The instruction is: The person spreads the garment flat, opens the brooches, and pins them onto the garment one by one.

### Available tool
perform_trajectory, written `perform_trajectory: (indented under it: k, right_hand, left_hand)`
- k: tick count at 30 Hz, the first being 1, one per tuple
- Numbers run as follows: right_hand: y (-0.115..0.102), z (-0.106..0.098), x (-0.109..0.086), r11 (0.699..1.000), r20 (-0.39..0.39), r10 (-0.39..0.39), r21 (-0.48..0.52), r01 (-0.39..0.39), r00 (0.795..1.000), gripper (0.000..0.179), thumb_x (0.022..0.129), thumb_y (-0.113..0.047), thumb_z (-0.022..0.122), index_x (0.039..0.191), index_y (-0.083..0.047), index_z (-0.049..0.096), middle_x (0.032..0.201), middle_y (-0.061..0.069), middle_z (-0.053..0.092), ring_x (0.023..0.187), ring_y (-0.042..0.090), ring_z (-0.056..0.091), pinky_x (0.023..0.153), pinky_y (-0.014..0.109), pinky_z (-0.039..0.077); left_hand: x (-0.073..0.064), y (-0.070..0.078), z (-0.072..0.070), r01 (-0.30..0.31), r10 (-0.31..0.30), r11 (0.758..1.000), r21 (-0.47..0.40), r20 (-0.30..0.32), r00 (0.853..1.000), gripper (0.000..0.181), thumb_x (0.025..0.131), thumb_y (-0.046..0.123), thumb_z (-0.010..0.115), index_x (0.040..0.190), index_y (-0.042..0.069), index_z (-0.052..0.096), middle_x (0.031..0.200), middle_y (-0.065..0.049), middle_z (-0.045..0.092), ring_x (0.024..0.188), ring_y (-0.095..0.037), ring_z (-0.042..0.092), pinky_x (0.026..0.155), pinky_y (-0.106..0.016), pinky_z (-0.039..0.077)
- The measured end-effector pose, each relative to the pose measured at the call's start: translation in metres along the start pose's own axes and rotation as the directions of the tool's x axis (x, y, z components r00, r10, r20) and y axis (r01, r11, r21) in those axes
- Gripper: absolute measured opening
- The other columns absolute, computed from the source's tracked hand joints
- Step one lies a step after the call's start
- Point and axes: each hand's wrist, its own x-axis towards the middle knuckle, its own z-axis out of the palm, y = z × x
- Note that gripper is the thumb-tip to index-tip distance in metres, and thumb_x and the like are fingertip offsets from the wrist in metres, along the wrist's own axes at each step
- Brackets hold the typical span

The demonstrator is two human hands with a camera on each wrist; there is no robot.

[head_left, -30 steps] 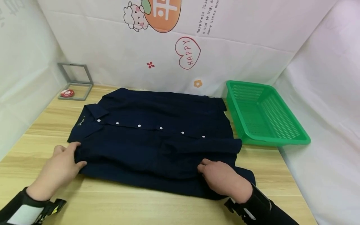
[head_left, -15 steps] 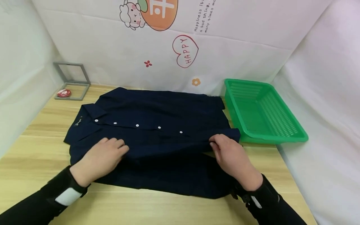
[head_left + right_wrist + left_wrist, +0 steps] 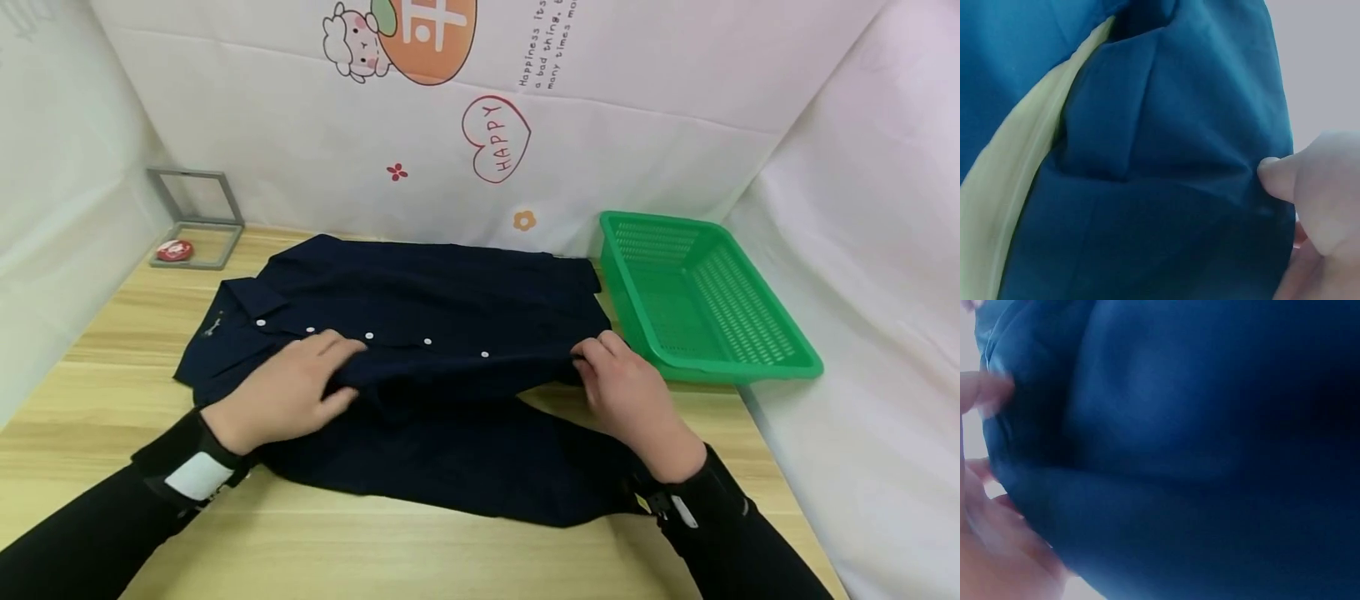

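Note:
A navy button-up shirt (image 3: 435, 287) lies on the table with its collar to the left and its white buttons in a row. My right hand (image 3: 626, 396) pinches the near front panel at the hem, thumb on one face and fingers behind, as the right wrist view also shows. That panel is lifted and folded toward the buttons, baring the layer beneath. Farther left, my left hand (image 3: 288, 392) holds the same panel below the collar, thumb and fingers bent about the fold. In the left wrist view the blurred thumb (image 3: 988, 394) lies against the dark cloth.
A green plastic basket (image 3: 637, 312) stands at the right, close to the shirt's hem. At the back left is a grey frame (image 3: 234, 208) with a small red-and-white round item (image 3: 175, 250). White printed cloth (image 3: 300, 150) walls the wooden table (image 3: 375, 550).
Both hands have moved from the shirt's near part toward the button row. The front panel has risen and folded away from me, and a gap of table shows between the layers.

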Motion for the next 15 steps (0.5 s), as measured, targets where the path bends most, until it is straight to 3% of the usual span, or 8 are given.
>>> perform_trajectory:
  k: [4,8,10,11,12,15]
  right_hand:
    - [0.001,-0.002,0.003,0.999,0.009,0.013,-0.033,-0.013,1.0,0.013,0.087,-0.003,0.076,0.092,-0.005,0.063,0.078,0.005,0.053,0.06,0.017,0.052,0.046,0.03,0.043]
    - [0.002,-0.014,-0.002,1.0,0.15,-0.026,0.002,0.026,0.988,0.02,0.082,-0.001,0.08,0.092,-0.009,0.064,0.082,0.001,0.055,0.065,0.014,0.055,0.052,0.031,0.047]
    - [0.003,-0.02,-0.01,0.997,0.266,-0.07,0.063,0.055,0.961,0.026,0.078,0.002,0.081,0.093,-0.011,0.065,0.086,-0.002,0.055,0.068,0.011,0.056,0.055,0.03,0.048]
    - [0.003,-0.023,-0.015,0.993,0.338,-0.094,0.099,0.064,0.936,0.029,0.077,0.002,0.081,0.095,-0.013,0.065,0.089,-0.003,0.056,0.07,0.01,0.057,0.058,0.03,0.05]
    - [0.002,-0.025,-0.02,0.988,0.428,-0.111,0.143,0.054,0.897,0.03,0.077,0.001,0.081,0.097,-0.014,0.066,0.092,-0.005,0.057,0.074,0.009,0.057,0.061,0.03,0.051]
    - [0.002,-0.027,-0.038,0.97,0.675,-0.124,0.235,-0.052,0.728,0.027,0.083,-0.009,0.08,0.105,-0.018,0.067,0.098,-0.007,0.058,0.084,0.009,0.059,0.07,0.032,0.052]
  left_hand:
    - [0.01,0.009,0.01,-0.163,0.169,0.978,0.131,-0.031,0.985,0.027,0.088,0.017,0.075,0.11,0.005,0.066,0.096,-0.007,0.059,0.081,-0.023,0.058,0.07,-0.04,0.048]
    - [0.011,0.01,0.012,-0.178,0.209,0.95,0.255,-0.098,0.973,0.012,0.086,0.002,0.068,0.092,0.005,0.058,0.081,-0.006,0.048,0.064,-0.022,0.046,0.056,-0.034,0.038]
    - [0.006,0.011,0.01,-0.202,0.229,0.944,0.262,-0.075,0.971,0.014,0.085,0.0,0.067,0.09,0.006,0.056,0.08,-0.005,0.045,0.063,-0.021,0.042,0.055,-0.034,0.035]
    - [0.003,0.012,0.01,-0.227,0.244,0.942,0.249,-0.041,0.969,0.016,0.083,0.0,0.068,0.09,0.007,0.056,0.08,-0.003,0.045,0.065,-0.02,0.042,0.056,-0.034,0.035]
    - [-0.002,0.014,0.009,-0.255,0.261,0.939,0.231,0.005,0.965,0.018,0.082,0.0,0.07,0.091,0.008,0.057,0.081,-0.002,0.045,0.066,-0.019,0.042,0.058,-0.034,0.036]
    - [-0.017,0.021,0.01,-0.304,0.277,0.94,0.151,0.18,0.944,0.022,0.079,0.006,0.076,0.094,0.014,0.062,0.083,0.003,0.047,0.07,-0.016,0.043,0.061,-0.033,0.037]
